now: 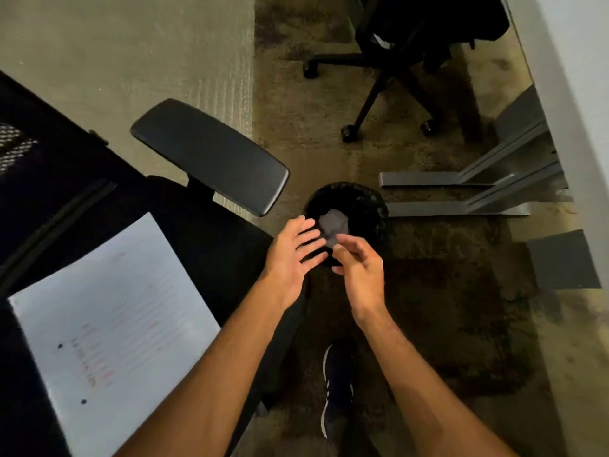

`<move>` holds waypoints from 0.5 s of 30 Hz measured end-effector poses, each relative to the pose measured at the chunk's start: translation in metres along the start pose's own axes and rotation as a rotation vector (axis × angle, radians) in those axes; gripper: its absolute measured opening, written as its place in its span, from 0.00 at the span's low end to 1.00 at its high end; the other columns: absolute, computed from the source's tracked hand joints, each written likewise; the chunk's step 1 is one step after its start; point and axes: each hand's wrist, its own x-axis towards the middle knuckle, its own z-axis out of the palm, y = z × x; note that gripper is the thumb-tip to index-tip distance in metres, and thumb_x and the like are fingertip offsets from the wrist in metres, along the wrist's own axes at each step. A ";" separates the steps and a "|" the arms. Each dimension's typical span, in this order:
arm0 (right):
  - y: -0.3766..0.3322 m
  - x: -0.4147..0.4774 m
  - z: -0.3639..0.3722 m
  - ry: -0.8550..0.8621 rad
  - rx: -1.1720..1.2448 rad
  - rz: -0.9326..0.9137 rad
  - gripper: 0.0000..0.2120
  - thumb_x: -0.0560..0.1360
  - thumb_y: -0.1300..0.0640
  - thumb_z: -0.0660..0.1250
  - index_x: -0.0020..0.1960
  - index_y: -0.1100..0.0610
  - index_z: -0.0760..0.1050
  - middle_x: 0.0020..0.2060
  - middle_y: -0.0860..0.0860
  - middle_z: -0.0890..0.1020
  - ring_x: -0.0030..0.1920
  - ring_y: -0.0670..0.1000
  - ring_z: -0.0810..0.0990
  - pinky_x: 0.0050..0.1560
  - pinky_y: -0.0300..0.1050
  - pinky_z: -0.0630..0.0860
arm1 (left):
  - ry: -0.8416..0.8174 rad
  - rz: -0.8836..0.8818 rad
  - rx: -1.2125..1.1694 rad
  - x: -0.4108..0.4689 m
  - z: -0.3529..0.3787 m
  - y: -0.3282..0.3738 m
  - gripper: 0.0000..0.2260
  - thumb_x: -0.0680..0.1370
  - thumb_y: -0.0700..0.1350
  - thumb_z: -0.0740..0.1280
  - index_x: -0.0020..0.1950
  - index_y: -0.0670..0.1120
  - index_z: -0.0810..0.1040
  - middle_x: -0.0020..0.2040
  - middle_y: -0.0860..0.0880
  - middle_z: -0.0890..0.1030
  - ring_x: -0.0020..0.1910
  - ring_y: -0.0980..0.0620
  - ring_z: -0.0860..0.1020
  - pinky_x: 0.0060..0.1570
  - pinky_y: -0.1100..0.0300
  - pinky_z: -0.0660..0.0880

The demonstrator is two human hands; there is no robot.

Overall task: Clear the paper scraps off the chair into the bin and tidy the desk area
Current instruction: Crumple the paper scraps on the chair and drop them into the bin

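A black-lined bin point(369, 201) stands on the carpet beside the black office chair point(204, 225). A crumpled grey paper scrap point(333, 223) lies inside it. Both my hands hover over the bin's near rim. My left hand point(293, 255) has its fingers spread and holds nothing. My right hand point(357, 267) has loosely curled fingers just below the scrap; nothing shows in its grip. A lined white sheet point(108, 324) with red writing lies flat on the chair's seat at the lower left.
The chair's armrest point(211, 153) juts out left of the bin. Grey desk feet point(461, 192) lie right of the bin, under a white desk edge point(580, 94). A second black chair point(405, 54) stands at the back. My shoe point(336, 387) is on the carpet below.
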 end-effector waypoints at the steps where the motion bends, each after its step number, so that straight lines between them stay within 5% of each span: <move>1: -0.005 -0.015 0.007 -0.015 -0.014 -0.030 0.10 0.80 0.60 0.67 0.61 0.57 0.80 0.55 0.50 0.83 0.57 0.49 0.82 0.55 0.52 0.81 | 0.024 0.046 0.002 -0.014 -0.008 0.003 0.20 0.83 0.50 0.61 0.73 0.43 0.74 0.67 0.41 0.78 0.63 0.45 0.80 0.60 0.48 0.79; 5: -0.012 -0.067 0.041 -0.104 -0.071 -0.101 0.10 0.79 0.58 0.70 0.60 0.54 0.81 0.55 0.50 0.82 0.55 0.48 0.81 0.59 0.52 0.81 | 0.214 0.307 0.024 -0.070 -0.051 0.015 0.10 0.82 0.44 0.65 0.62 0.47 0.79 0.59 0.44 0.84 0.55 0.49 0.85 0.52 0.55 0.83; 8: -0.010 -0.096 0.073 -0.171 -0.146 -0.149 0.12 0.77 0.54 0.73 0.59 0.51 0.80 0.54 0.48 0.81 0.50 0.44 0.81 0.52 0.44 0.81 | 0.433 0.415 0.100 -0.108 -0.097 0.016 0.07 0.81 0.44 0.68 0.59 0.50 0.80 0.59 0.46 0.84 0.53 0.50 0.86 0.49 0.60 0.83; 11: -0.004 -0.116 0.107 -0.206 -0.313 -0.159 0.17 0.74 0.47 0.75 0.61 0.47 0.78 0.55 0.45 0.79 0.48 0.42 0.80 0.45 0.33 0.76 | 0.679 0.459 0.266 -0.141 -0.148 0.014 0.15 0.77 0.50 0.73 0.62 0.52 0.77 0.59 0.50 0.84 0.52 0.52 0.84 0.45 0.62 0.81; 15: 0.005 -0.127 0.137 -0.278 -0.521 -0.132 0.24 0.72 0.44 0.76 0.65 0.50 0.76 0.59 0.48 0.77 0.48 0.44 0.78 0.48 0.37 0.75 | 0.867 0.465 0.299 -0.171 -0.208 0.010 0.24 0.73 0.49 0.78 0.65 0.53 0.72 0.57 0.53 0.79 0.50 0.55 0.81 0.40 0.72 0.74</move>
